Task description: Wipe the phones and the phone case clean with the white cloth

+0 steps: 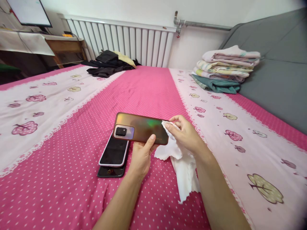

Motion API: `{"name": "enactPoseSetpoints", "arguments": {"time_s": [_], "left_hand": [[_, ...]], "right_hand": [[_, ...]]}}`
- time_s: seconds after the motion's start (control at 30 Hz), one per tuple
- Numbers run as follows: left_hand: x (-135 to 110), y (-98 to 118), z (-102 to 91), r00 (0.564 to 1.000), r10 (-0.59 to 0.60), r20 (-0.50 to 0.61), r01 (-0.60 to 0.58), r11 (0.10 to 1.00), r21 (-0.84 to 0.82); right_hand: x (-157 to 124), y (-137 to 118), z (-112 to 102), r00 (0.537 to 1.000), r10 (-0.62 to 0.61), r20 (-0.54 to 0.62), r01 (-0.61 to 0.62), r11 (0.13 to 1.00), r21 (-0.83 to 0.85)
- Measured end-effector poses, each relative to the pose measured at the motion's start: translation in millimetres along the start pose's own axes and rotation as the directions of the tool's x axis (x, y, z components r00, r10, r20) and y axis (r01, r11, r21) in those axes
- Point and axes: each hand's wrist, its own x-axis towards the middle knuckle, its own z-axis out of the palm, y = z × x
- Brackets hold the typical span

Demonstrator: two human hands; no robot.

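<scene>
My left hand [142, 156] grips a smartphone [141, 126] from below, thumb across its shiny gold-brown back and fingers behind it. The phone lies sideways in the air, its camera block at the left end. At the right end, my right hand [184, 132] pinches a white cloth [185, 172] against the phone's edge; the rest of the cloth hangs down over the bed. Just left of my left hand, a phone with a pale rim and dark screen [114, 150] rests on top of a dark phone or case [111, 172], partly covered by the held phone.
A pink patterned bedspread [148, 89] spreads beneath everything. Dark clothes [107, 64] lie heaped at the far edge, before a white radiator [120, 40]. Folded bedding [227, 64] is stacked by the grey headboard [273, 60]. A monitor [31, 12] stands on a desk at far left.
</scene>
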Motion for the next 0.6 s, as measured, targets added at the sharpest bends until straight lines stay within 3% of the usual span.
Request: {"name": "enactPoseSetpoints", "arguments": {"time_s": [0.17, 0.3, 0.6], "left_hand": [[-1, -2, -0.2, 1.000, 0.005, 0.028, -0.006, 0.999, 0.034], [-1, -2, 1.2, 0.999, 0.030, 0.042, -0.032, 0.998, 0.047], [-2, -1, -0.8, 0.999, -0.018, 0.051, 0.015, 0.999, 0.051]], "right_hand": [[0, -2, -2, 0.995, -0.040, 0.087, 0.034, 0.996, 0.078], [-1, -5, -4, 0.995, -0.032, 0.090, 0.026, 0.997, 0.072], [-5, -7, -13, 0.973, 0.040, 0.228, -0.093, 0.970, 0.224]]}}
